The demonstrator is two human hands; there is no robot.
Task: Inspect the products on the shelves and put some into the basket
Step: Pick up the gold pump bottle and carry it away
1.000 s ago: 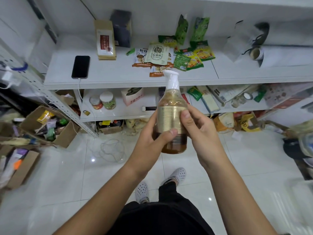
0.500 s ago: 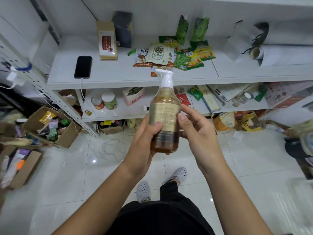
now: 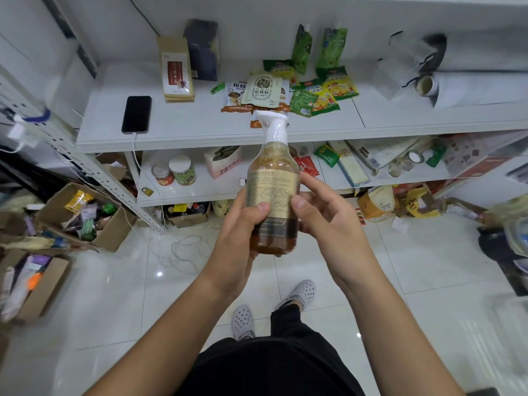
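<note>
Bottle (image 3: 273, 192) of amber liquid with a white pump top and gold label, held upright in front of the shelves (image 3: 200, 138); its label print is too small to read. Left hand (image 3: 241, 238) forms the grip, fingers wrapped behind and thumb pressed across the label. Right hand (image 3: 328, 221) touches the bottle's right side, thumb on the label, fingers loosely extended. Behind, on the upper shelf, a pale packet (image 3: 263, 90) reads "松茸鲜"; a black phone (image 3: 136, 114) lies to the left.
</note>
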